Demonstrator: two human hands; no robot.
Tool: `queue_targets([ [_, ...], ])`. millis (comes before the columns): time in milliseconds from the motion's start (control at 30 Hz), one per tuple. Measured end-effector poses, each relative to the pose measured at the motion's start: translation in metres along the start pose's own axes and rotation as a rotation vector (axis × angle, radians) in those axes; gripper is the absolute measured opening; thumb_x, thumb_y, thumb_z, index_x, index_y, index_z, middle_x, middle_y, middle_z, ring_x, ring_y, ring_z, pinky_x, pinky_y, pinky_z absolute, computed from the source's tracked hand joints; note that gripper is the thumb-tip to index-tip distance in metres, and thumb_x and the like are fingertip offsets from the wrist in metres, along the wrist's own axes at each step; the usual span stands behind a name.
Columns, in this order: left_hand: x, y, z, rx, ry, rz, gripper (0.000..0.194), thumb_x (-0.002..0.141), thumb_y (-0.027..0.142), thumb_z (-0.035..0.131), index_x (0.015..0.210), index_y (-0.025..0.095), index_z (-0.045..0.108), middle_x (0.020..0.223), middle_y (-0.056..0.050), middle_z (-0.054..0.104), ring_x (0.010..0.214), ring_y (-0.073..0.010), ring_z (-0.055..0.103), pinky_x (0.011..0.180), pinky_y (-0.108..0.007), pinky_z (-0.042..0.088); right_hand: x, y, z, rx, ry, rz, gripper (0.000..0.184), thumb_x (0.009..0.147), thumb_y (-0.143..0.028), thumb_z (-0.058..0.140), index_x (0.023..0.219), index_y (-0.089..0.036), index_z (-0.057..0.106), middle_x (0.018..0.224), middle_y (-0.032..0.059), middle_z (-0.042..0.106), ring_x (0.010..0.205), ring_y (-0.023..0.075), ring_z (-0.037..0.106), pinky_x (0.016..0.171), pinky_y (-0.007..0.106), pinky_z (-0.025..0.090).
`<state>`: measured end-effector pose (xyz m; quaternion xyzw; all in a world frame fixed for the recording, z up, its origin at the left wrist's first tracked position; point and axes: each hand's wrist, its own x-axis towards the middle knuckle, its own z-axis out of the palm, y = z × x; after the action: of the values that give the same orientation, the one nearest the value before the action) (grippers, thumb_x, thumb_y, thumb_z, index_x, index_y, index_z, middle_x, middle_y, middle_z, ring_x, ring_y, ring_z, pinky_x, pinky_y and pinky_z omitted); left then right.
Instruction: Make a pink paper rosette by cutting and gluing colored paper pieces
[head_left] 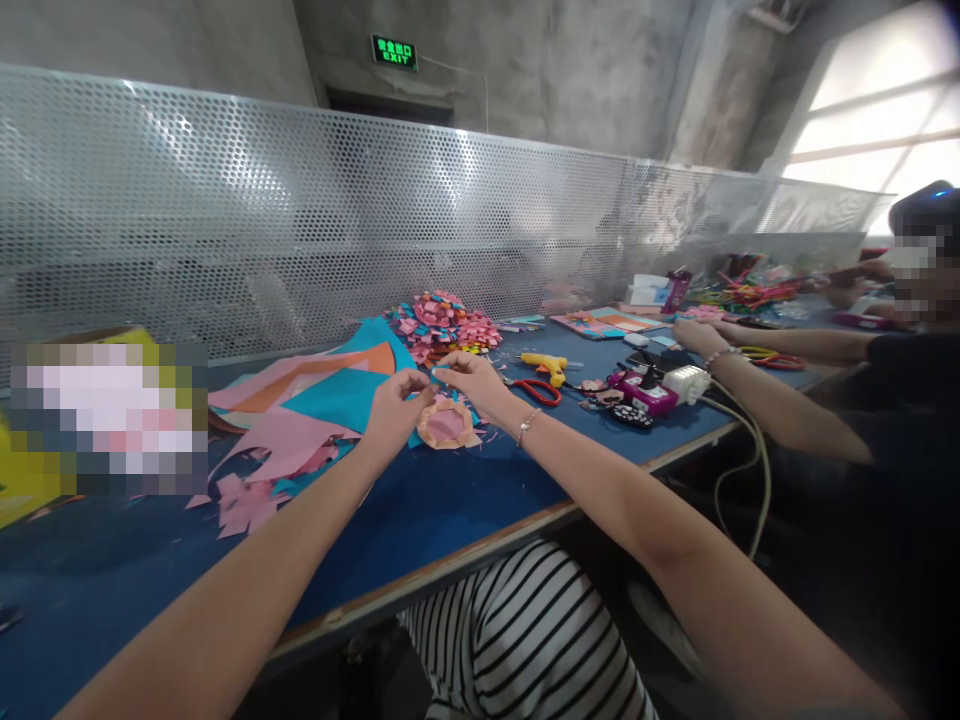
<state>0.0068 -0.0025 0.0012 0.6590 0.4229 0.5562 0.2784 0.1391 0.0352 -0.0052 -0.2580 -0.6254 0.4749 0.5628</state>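
My left hand and my right hand meet above the blue table, fingertips pinched close together. Between them shows a small blue piece of paper, partly hidden by the fingers. Just below lies a round paper piece, with a pink middle and a folded light-orange rim. Large sheets of blue paper and pink and orange paper spread beside my left hand. Behind my hands rises a heap of small folded pink, blue and orange paper pieces.
A yellow glue gun, red-handled scissors and a purple-and-white power strip sit to the right. Pink scraps litter the left. A perforated metal screen runs along the back. A co-worker's arms reach in from the right.
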Motion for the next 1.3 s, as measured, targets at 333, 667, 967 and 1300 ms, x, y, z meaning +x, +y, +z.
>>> queue_targets([
  [333,-0.002,0.004,0.001,-0.064,-0.004,-0.059,0.031,0.056,0.042,0.069,0.065,0.017,0.054,0.063,0.002,0.053,0.06,-0.0112,0.052,0.061,-0.026,0.047,-0.001,0.0,-0.001,0.003,0.002,-0.008,0.025,0.06,-0.038,0.068,0.062,-0.018,0.052,0.058,-0.0052,0.047,0.057,0.0077,0.041,0.057,0.023,0.035],
  [667,-0.002,0.001,0.002,-0.107,0.015,-0.077,0.028,0.057,0.039,0.069,0.065,0.017,0.055,0.062,0.003,0.053,0.058,-0.0105,0.052,0.06,-0.025,0.048,-0.002,0.0,-0.001,0.044,0.0,0.004,0.026,0.061,-0.037,0.069,0.061,-0.017,0.051,0.057,-0.0059,0.046,0.055,0.0064,0.04,0.055,0.022,0.034],
  [967,0.001,-0.004,0.001,-0.139,0.052,-0.095,0.027,0.058,0.038,0.067,0.068,0.017,0.054,0.065,0.002,0.054,0.061,-0.0112,0.053,0.06,-0.025,0.048,0.002,0.007,-0.005,0.155,-0.096,0.145,0.042,0.051,-0.036,0.077,0.085,-0.019,0.06,0.067,-0.0052,0.051,0.059,0.0066,0.046,0.057,0.022,0.039],
  [1300,0.004,-0.006,-0.002,-0.118,0.093,-0.141,0.026,0.057,0.038,0.065,0.07,0.019,0.053,0.065,0.002,0.054,0.065,-0.013,0.055,0.059,-0.025,0.049,0.018,-0.001,-0.08,-0.822,0.14,0.016,0.018,0.076,-0.026,0.054,0.065,-0.016,0.062,0.07,0.0024,0.061,0.073,0.0137,0.055,0.072,0.026,0.041],
])
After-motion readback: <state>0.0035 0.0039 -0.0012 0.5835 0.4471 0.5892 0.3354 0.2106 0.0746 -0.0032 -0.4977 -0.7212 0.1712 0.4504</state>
